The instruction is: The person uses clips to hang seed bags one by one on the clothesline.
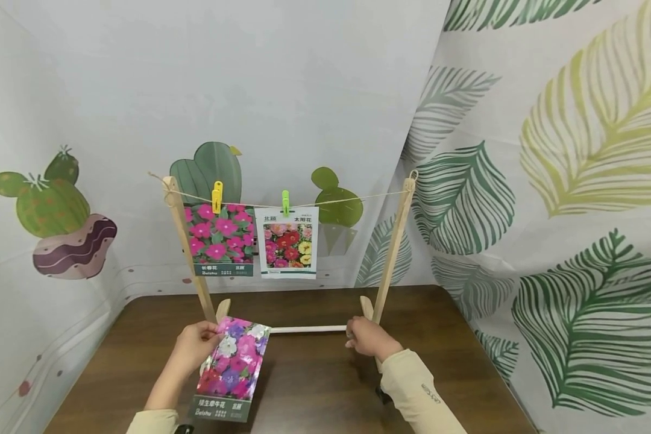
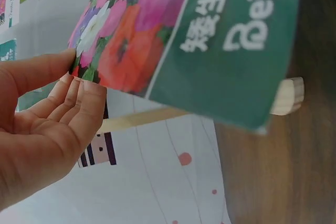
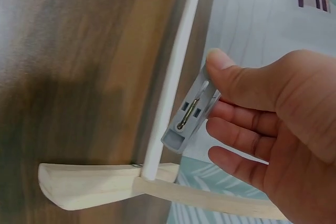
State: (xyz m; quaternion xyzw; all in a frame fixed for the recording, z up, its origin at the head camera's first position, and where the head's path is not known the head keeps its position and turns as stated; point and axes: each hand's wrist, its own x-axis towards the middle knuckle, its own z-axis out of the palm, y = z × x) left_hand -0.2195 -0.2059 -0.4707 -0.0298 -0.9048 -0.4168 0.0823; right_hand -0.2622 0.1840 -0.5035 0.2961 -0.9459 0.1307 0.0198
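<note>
My left hand (image 1: 194, 345) pinches a flower seed packet (image 1: 235, 361) by its left edge, thumb on the front. The packet's pink, purple and white blossoms face me, above a dark green label strip. My right hand (image 1: 373, 339) holds a grey clothespin (image 3: 190, 113) between thumb and fingers, beside the stand's right post (image 1: 396, 250); in the head view the clothespin is hidden. Two packets hang side by side on a thin string (image 1: 352, 199): a pink-flowered packet (image 1: 220, 238) under a yellow clothespin (image 1: 217, 198), and a white-bordered packet (image 1: 287, 241) under a green clothespin (image 1: 286, 204).
The wooden stand has a left post (image 1: 187, 247), short feet and a white crossbar (image 1: 309, 329) low between the posts. It stands on a dark brown table (image 1: 314, 386). A printed cloth (image 1: 304, 90) with cactus and leaf pictures hangs behind.
</note>
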